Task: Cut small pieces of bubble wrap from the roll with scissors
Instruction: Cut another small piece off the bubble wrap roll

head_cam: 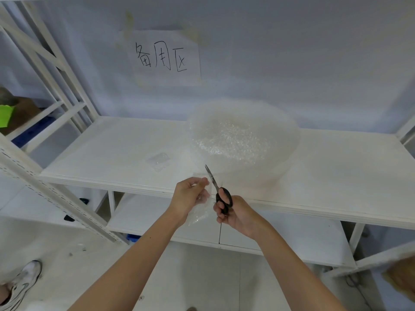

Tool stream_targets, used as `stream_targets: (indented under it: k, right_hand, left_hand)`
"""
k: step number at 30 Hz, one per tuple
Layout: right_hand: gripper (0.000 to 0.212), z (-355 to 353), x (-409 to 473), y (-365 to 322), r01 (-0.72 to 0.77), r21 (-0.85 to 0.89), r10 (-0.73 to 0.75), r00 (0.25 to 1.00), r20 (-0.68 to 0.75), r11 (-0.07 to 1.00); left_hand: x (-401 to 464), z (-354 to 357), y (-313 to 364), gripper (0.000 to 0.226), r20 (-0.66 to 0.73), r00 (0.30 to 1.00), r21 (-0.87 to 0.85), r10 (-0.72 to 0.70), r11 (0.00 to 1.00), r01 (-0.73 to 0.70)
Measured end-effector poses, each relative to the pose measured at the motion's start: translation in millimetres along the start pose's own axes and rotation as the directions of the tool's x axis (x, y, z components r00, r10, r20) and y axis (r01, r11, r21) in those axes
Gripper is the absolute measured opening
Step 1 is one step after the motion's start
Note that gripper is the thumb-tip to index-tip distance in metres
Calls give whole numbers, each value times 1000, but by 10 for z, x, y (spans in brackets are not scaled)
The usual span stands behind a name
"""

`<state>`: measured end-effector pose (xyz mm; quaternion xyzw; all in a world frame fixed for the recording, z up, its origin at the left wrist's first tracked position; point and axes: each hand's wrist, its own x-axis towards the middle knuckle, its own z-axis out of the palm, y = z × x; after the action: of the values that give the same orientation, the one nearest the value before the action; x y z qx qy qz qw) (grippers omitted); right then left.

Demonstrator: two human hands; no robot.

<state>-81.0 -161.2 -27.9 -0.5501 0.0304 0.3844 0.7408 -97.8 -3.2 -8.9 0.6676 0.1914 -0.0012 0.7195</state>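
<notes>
Risk 1: the loose strip of clear bubble wrap (200, 199) hangs slack off the front edge of the white wooden shelf (116, 151). If it is not kept taut, the film will likely fold between the blades and chew rather than shear. Cause: a thin, soft sheet with only one hand tensioning it.

Risk 2: the left hand (190, 196) pinches the strip just beside the blades of the black-handled steel scissors (217, 189). A nick to the thumb or fingertip looks possible if the cut wanders left.

Risk 3: the strip is nearly invisible against the white shelf, so the cut line is hard to judge and the piece may come out uneven.

Pose: both forearms reach forward and meet at the shelf's front edge. The left hand's fingers curl round the upper part of the strip, thumb on top. The right hand (233, 212) grips the scissor loops, fingers curled through them, blades pointing up and away toward the large translucent roll of bubble wrap (242, 140). The blades appear nearly closed; cannot tell for certain.

The roll stands on the shelf directly behind the hands. One small clear piece of cut bubble wrap (160, 160) lies flat on the shelf left of the roll.
</notes>
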Motion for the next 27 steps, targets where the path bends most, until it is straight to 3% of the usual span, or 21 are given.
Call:
stream_targets:
  k: [5,10,14,21,24,27]
  right_hand:
    - [43,2,19,-20,-5,85,3,999,33,996]
    - [28,4,39,-47,-12,69,13,1000,-7,998]
    - [40,-1,21,-117,19,51,-17,999,-38,999]
    - [36,26,-12,-126,52,-269,-77,993,-85,962]
    - [45,20,-43,-127,66,-465,-141,982,-129,883]
    - [40,34,-80,-198,131,-621,-249,963,-106,773]
  left_hand:
    - [-29,7,-17,23,31,999,39,6,999,-7]
    - [-30,4,-10,24,23,1000,41,7,999,-8]
    - [-28,-29,-48,26,18,1000,45,-4,999,3]
    - [-12,-37,-76,22,10,1000,23,-7,1000,7]
    - [9,-29,-54,23,13,1000,4,-1,1000,1]
    - [38,-31,-33,24,12,1000,-5,4,1000,-4]
